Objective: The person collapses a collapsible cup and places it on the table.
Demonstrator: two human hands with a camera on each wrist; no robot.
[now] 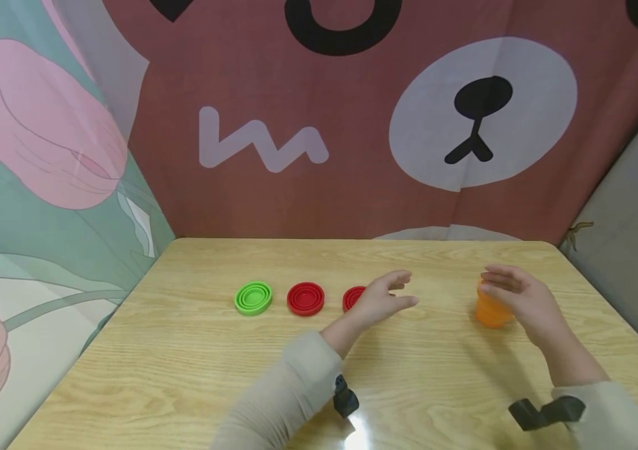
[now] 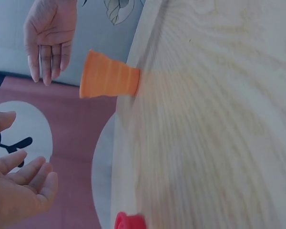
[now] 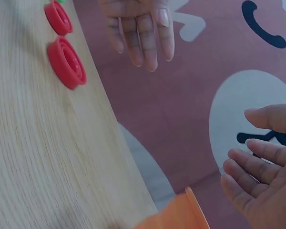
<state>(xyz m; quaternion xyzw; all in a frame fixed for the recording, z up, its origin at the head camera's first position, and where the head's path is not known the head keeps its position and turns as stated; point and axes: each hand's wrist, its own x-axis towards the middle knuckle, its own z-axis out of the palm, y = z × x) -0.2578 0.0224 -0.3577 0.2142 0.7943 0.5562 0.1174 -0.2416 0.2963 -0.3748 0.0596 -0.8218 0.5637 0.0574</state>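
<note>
An orange collapsible cup [image 1: 490,311] stands drawn out to its full height on the right of the table, wide mouth upward. My right hand [image 1: 529,306] hovers beside it with loosely bent fingers; the left wrist view shows a gap between that hand and the cup [image 2: 109,76]. Over the middle of the table, my left hand [image 1: 377,301] hangs in the air, fingers apart and holding nothing. It partly hides a flattened red collapsible cup [image 1: 353,297] in the head view. Another flattened red cup [image 1: 305,299] and a flattened green cup [image 1: 253,298] lie farther left.
The wooden table [image 1: 184,375] ends at a back edge against a hanging cloth [image 1: 352,187] with a bear print. A patterned cloth [image 1: 43,219] hangs at the left, and a grey one [image 1: 633,206] at the right.
</note>
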